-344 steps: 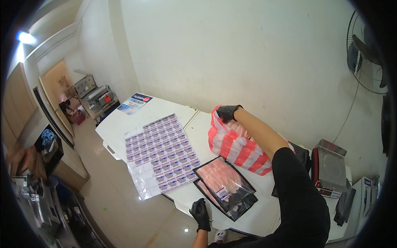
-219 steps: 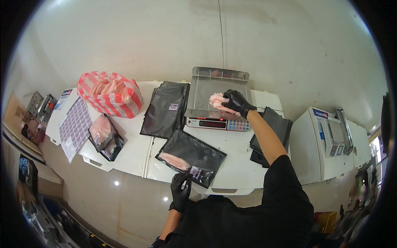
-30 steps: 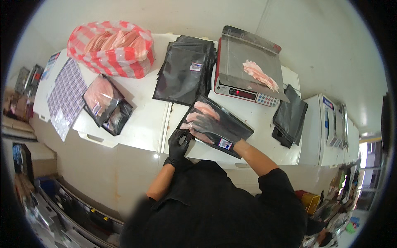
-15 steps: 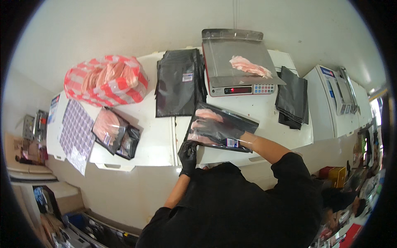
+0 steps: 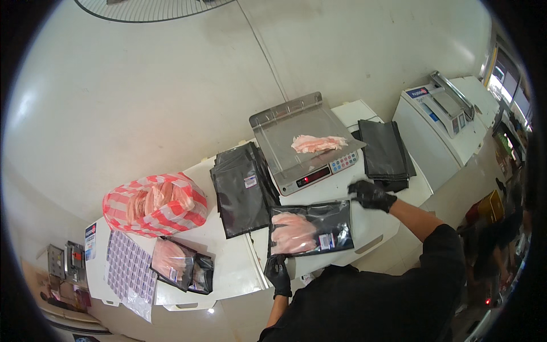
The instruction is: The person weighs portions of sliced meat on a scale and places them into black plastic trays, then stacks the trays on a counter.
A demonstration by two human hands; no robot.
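A pouch (image 5: pixel 339 219) with a clear front and black backing lies on the white surface near me, pale pink meat slices (image 5: pixel 293 232) in its left part and a small label at its lower edge. My black-gloved left hand (image 5: pixel 277 277) pinches the pouch's near left corner. Off the pouch's far right corner, my black-gloved right hand (image 5: pixel 371 195) hovers with fingers spread and nothing in them. Beyond it stands a digital scale (image 5: pixel 273 134), a small heap of meat slices (image 5: pixel 319 143) on its metal pan.
Stacks of black pouches (image 5: pixel 242 196) (image 5: pixel 383 151) flank the scale. At left are a red-and-white striped bag (image 5: pixel 117 208) of sliced meat, a label sheet (image 5: pixel 130 265) and filled pouches (image 5: pixel 171 262). Another scale (image 5: pixel 450 108) stands on a white unit at far right.
My right hand has come out of the pouch and moved right, leaving the meat slices inside. My left hand stays at the pouch's corner. The whole view has tilted and shifted.
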